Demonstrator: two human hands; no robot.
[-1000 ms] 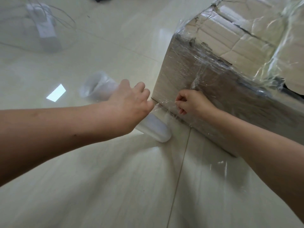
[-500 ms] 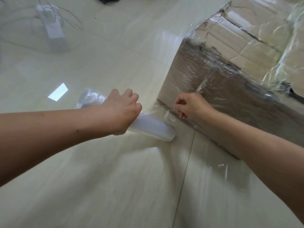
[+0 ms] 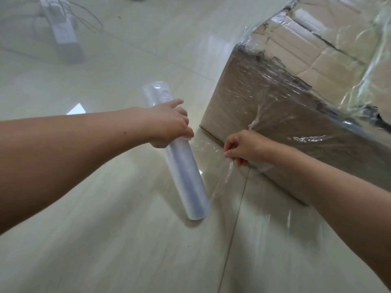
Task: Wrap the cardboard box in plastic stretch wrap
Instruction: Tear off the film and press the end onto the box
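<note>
**Pulling film at the box's lower corner: slip, slack and tear risks**

Your cardboard box sits on the tiled floor toward its far right side, with its top and near face already under film. I judge that a hard pull could skid it across the glossy tiles. The stretch wrap roll slants just beside the box's near corner, and your left hand is curled round its upper part. A loose grip could let it spin out slack or drop. Your right hand pinches the film near the box's bottom edge, where the sheet looks crinkled and may tear or rope up.

The box runs out of frame on the right, so you cannot judge coverage there. Whether the roll's near end touches the floor, I cannot tell. The film's outline is hard to trace against the pale tiles.
</note>
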